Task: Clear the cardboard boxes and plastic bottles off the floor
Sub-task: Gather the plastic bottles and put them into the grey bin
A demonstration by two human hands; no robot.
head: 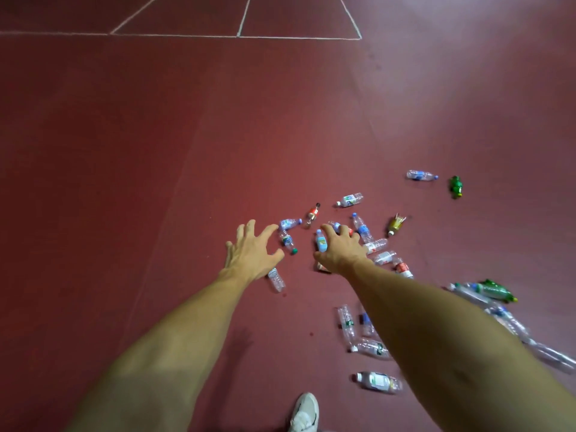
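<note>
We hold left hand [252, 251] and right hand [339, 249] spread wide, empty, over the scattered bottles [349, 200], presumably to gather several off the floor [156, 182].

The left hand [249, 251] and right hand [341, 249] are seen bare, as are both forearms down to the lower frame edge. At the bottom centre, a white shoe [305, 413] with dark trim is worn.

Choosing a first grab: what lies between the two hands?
In the head view, a green-capped clear bottle lies between the left hand and right hand, on the red floor.
</note>
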